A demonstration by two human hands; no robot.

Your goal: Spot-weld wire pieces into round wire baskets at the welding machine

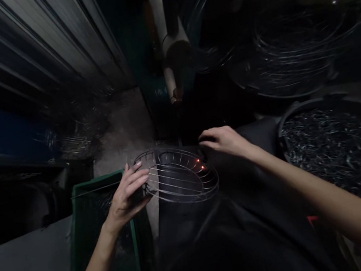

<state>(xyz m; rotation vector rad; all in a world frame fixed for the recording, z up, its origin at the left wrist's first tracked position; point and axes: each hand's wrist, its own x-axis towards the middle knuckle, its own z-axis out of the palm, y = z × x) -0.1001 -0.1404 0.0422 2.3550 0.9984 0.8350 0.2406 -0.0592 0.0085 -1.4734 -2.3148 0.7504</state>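
Observation:
A shallow round wire basket [180, 178] is tilted in front of me, over my dark-covered lap. My left hand [130, 193] grips its left rim, fingers over the wires and thumb below. Two small orange glowing spots [200, 164] show on the right part of its rim. Above that side, apart from the basket, my right hand [223, 140] hovers with bent fingers, its thumb and forefinger tips close together. Anything between those tips is too small and dark to make out. Just beyond the basket, a vertical machine rod [172, 82] points down.
To the left stands a green crate [96, 183] with a thin wire across its top. On the right, a dark tub [335, 153] is full of short wire pieces. Behind it sits another container [292, 64] with coiled wire rings. Corrugated metal sheeting [50, 37] rises at upper left.

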